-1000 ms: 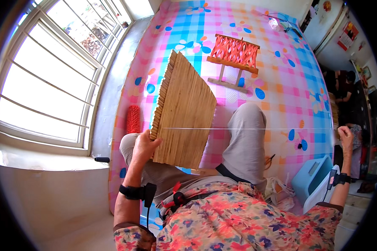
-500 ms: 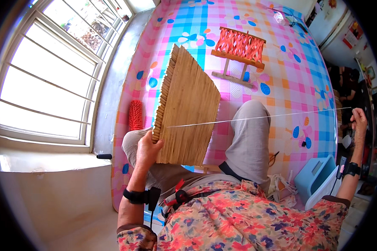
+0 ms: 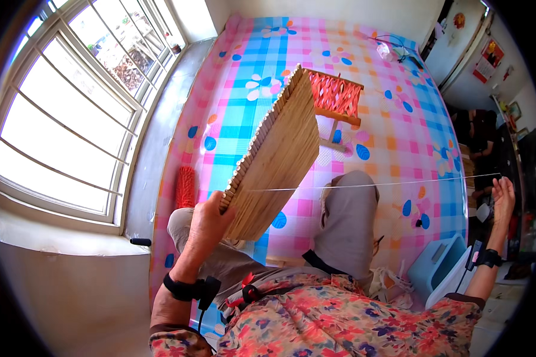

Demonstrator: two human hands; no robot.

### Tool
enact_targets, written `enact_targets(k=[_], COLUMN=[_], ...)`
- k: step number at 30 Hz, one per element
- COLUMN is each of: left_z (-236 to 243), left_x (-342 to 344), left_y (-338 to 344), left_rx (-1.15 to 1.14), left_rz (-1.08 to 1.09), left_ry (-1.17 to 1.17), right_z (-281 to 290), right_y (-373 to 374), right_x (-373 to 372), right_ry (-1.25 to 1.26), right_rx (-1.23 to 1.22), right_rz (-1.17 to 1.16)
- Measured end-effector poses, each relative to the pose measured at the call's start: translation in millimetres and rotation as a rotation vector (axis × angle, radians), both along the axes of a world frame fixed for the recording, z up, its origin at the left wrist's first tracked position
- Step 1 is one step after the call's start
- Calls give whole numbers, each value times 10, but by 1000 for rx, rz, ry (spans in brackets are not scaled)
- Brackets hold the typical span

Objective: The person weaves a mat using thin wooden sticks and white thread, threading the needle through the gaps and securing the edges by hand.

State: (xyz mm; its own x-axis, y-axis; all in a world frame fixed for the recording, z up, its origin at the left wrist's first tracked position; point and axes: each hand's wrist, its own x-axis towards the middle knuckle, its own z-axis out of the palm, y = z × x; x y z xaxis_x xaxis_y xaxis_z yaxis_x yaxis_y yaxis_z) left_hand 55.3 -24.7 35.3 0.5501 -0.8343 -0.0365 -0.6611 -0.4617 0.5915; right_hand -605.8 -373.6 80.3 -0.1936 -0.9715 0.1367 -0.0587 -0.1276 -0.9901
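A thick slatted panel point(image 3: 283, 154) of many thin wooden sticks, with rounded stick ends along its left edge, stands tilted over my lap. My left hand point(image 3: 207, 221) is closed around its lower left corner, thumb on the broad face. From low on that face a thin white thread point(image 3: 369, 185) runs nearly straight to the far right. There my right hand point(image 3: 503, 199) is raised, fingers pinched at the thread's end; a small dark tip shows beside them, too small to name. The panel partly hides a wooden rack point(image 3: 337, 112) wound with red strips.
I sit on a checked, flowered mat point(image 3: 244, 125). A red fuzzy brush point(image 3: 184, 185) lies left of my knee, near a barred window point(image 3: 65, 131). A light blue bin point(image 3: 438, 259) stands at my right. Beyond the mat's right edge is another person point(image 3: 481, 131).
The panel has turned, its top leaning farther right, and now covers part of the rack. My right hand is slightly lower with the thread still stretched. The whole view has shifted somewhat.
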Motion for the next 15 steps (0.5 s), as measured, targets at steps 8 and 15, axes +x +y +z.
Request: enact_targets(k=[8,15], left_z=[75,43], left_x=[-3,-44], left_y=[115,565], left_rx=[-222,-529], left_rz=[150,220], left_ry=[317,754], right_z=[155,463], right_y=[-212,-549], right_x=[207,1270], right_ry=[-160,-361], right_rx=[-228,-332], right_rz=[102,382])
